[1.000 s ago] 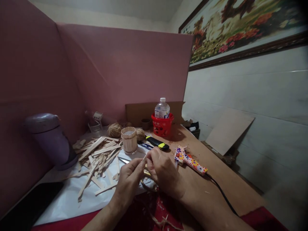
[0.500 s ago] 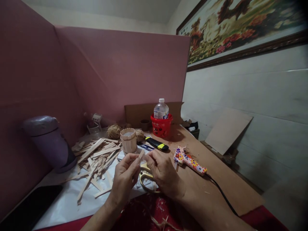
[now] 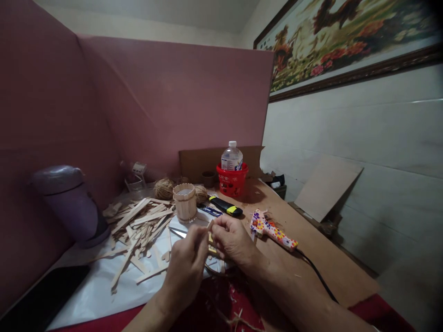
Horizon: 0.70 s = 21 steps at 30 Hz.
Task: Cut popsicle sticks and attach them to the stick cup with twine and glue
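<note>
A short piece of wooden craft stick (image 3: 210, 224) is pinched between my two hands, its pale end showing above the fingertips. My left hand (image 3: 187, 258) is closed, knuckles up, with its fingertips partly hidden behind the hand. From the other side, the thumb and fingers of my right hand (image 3: 235, 240) press together on the piece. Scissors with gold handles (image 3: 212, 244) lie beneath the hands, partly covered, their blades pointing left. Just beyond stands a small round cup covered with upright wooden sticks (image 3: 185, 206).
Loose craft sticks (image 3: 147, 226) are heaped at left, near a purple tumbler (image 3: 74, 207) and a black phone-like slab (image 3: 44, 295). Twine balls (image 3: 164, 188), a red bucket (image 3: 232, 182) holding a bottle, and a utility knife (image 3: 225, 206) stand behind. A flowered, corded glue gun (image 3: 272, 230) lies right.
My left hand has turned over, knuckles up, and shifted slightly toward the right hand. The stick piece has moved right with it, and the scissor blades now show more.
</note>
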{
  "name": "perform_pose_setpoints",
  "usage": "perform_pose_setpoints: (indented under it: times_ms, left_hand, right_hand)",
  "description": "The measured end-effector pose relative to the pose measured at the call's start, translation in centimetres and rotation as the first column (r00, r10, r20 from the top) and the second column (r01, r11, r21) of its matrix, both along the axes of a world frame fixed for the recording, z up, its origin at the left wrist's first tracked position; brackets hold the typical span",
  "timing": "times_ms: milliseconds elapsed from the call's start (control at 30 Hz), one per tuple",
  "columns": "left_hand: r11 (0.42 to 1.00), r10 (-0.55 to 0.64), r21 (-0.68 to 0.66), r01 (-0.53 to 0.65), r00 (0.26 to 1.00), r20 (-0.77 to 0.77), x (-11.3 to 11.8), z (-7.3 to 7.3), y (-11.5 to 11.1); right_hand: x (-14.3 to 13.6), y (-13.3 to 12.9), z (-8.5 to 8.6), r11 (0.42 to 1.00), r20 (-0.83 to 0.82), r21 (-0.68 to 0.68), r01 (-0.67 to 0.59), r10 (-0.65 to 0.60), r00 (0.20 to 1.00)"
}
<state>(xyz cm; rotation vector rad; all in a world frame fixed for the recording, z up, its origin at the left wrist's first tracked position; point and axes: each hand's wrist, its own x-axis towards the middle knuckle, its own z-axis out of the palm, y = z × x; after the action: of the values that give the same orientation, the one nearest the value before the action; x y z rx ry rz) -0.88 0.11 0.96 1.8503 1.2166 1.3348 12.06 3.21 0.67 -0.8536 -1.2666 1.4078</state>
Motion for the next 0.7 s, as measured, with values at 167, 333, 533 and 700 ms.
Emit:
perform_pose_setpoints:
  times_ms: [167,333,533,700]
  left_hand:
    - [0.993,-0.061,-0.086,0.075,0.986,0.155,-0.07,0.28,0.24]
    - [0.999,-0.028,0.031,0.031,0.996,-0.083,-0.59,-0.29,0.23]
    - [0.999,-0.040,-0.007,0.040,0.999,-0.001,-0.14,-0.30,0.04]
    - [0.962,-0.080,-0.213,0.174,0.919,0.387,0.12,0.35,0.40]
  right_hand:
    - [0.11,-0.39,0.76,1.000,-0.040,0.018,-0.016,0.017,0.999]
    - [0.25,-0.49,1.05,1.000,-0.027,-0.021,0.001,-0.002,1.000]
    - [0.18,-0.44,0.83,0.997,-0.069,-0.057,0.045,-0.048,0.996]
    - [0.16,-0.55,1.01,1.000,-0.102,-0.019,-0.004,0.002,0.995]
